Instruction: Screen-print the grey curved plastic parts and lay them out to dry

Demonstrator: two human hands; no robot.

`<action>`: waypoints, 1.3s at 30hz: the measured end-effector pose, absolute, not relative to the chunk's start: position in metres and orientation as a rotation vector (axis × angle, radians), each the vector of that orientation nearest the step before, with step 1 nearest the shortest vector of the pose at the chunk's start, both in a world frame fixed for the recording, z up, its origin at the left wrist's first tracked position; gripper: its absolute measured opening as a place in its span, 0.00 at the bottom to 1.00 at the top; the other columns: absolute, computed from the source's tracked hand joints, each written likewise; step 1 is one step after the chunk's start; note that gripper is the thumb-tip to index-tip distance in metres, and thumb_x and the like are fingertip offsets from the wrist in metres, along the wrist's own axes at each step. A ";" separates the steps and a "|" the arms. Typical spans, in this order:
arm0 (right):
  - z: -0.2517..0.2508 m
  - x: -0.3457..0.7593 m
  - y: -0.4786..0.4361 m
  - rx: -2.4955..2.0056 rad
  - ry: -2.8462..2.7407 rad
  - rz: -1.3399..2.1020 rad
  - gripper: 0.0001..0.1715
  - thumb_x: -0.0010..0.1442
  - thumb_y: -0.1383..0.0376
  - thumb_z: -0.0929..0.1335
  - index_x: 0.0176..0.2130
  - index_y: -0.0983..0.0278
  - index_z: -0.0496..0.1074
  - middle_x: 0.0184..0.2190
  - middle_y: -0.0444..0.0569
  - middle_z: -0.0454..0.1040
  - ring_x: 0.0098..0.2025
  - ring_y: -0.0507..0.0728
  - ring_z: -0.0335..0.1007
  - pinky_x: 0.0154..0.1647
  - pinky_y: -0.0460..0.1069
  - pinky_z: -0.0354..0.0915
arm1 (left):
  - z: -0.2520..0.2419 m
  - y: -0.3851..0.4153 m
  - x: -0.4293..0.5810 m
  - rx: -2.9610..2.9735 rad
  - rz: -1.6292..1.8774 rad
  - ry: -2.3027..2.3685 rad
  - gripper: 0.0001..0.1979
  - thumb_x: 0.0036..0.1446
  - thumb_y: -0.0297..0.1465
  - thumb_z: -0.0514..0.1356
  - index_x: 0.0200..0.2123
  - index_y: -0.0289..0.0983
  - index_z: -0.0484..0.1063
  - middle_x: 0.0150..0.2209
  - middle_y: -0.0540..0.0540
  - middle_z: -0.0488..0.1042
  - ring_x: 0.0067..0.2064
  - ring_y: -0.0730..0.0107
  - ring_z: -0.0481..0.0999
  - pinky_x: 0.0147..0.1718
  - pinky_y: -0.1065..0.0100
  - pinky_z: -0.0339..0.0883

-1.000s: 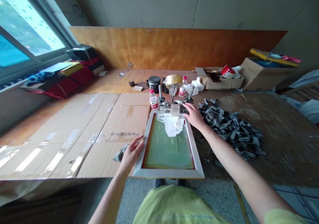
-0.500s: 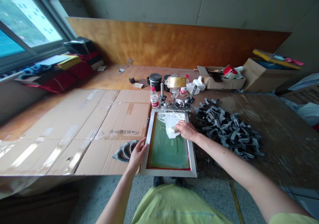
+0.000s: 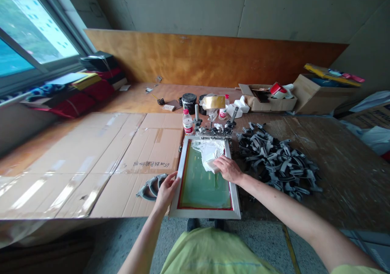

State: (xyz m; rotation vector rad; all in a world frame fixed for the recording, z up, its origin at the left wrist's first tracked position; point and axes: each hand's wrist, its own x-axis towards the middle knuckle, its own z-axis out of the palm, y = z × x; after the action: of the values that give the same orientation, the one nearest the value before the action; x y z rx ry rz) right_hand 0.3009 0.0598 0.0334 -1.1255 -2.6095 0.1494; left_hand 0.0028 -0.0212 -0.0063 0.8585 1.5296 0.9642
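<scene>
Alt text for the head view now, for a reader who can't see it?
The right hand presses a white block onto the green mesh of a screen frame, whose left edge the left hand grips. Cardboard sheets lie left, a grey parts pile right.

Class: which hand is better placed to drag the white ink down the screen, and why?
Probably the right hand: it lies on the white ink inside the frame, holding a scraper, while the left hand only rests against the frame's left edge.
</scene>
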 end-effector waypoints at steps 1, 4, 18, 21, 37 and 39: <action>0.037 0.304 0.060 -1.118 -2.606 0.200 0.16 0.59 0.77 0.64 0.43 0.65 0.76 0.40 0.52 0.76 0.44 0.58 0.69 0.47 0.51 0.66 | -0.004 -0.021 0.003 0.849 0.965 1.525 0.37 0.46 0.52 0.65 0.55 0.36 0.70 0.29 0.49 0.76 0.29 0.68 0.75 0.28 0.71 0.66; 0.057 0.303 0.084 -1.199 -2.505 0.369 0.18 0.60 0.71 0.68 0.50 0.59 0.74 0.43 0.47 0.76 0.44 0.55 0.71 0.47 0.50 0.67 | 0.006 -0.021 0.002 0.846 0.966 1.509 0.38 0.45 0.52 0.66 0.55 0.36 0.70 0.29 0.49 0.77 0.29 0.67 0.75 0.28 0.70 0.67; 0.059 0.362 0.134 -1.906 -1.874 0.320 0.15 0.65 0.63 0.62 0.46 0.64 0.75 0.36 0.50 0.77 0.39 0.58 0.72 0.42 0.51 0.64 | 0.139 0.050 0.012 0.973 1.412 1.223 0.30 0.54 0.57 0.56 0.41 0.36 0.77 0.38 0.43 0.80 0.35 0.66 0.78 0.29 0.70 0.69; 0.023 0.358 0.101 -1.721 -2.104 0.493 0.13 0.63 0.61 0.66 0.45 0.63 0.74 0.38 0.49 0.77 0.41 0.57 0.72 0.44 0.50 0.65 | 0.160 0.080 0.019 1.042 1.457 1.215 0.28 0.56 0.55 0.54 0.33 0.34 0.75 0.33 0.43 0.79 0.33 0.69 0.76 0.26 0.72 0.67; 0.011 0.280 0.002 -0.970 -2.515 0.292 0.20 0.65 0.73 0.61 0.50 0.59 0.75 0.40 0.48 0.77 0.43 0.55 0.68 0.48 0.52 0.65 | 0.013 -0.063 0.026 0.367 0.870 1.419 0.23 0.58 0.50 0.55 0.36 0.34 0.75 0.36 0.38 0.82 0.34 0.63 0.81 0.24 0.71 0.68; -0.002 0.326 0.014 -1.310 -2.419 0.248 0.23 0.61 0.79 0.60 0.46 0.62 0.77 0.41 0.50 0.77 0.45 0.56 0.68 0.47 0.52 0.65 | -0.008 -0.070 -0.022 0.289 0.929 1.628 0.26 0.62 0.48 0.48 0.28 0.34 0.74 0.29 0.39 0.81 0.30 0.65 0.80 0.26 0.70 0.69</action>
State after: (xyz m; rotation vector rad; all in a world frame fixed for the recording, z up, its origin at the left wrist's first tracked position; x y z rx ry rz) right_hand 0.3259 0.0145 -0.0024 -1.3101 -2.4189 0.2480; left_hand -0.0223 -0.0697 -0.0079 0.2888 1.6277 0.9290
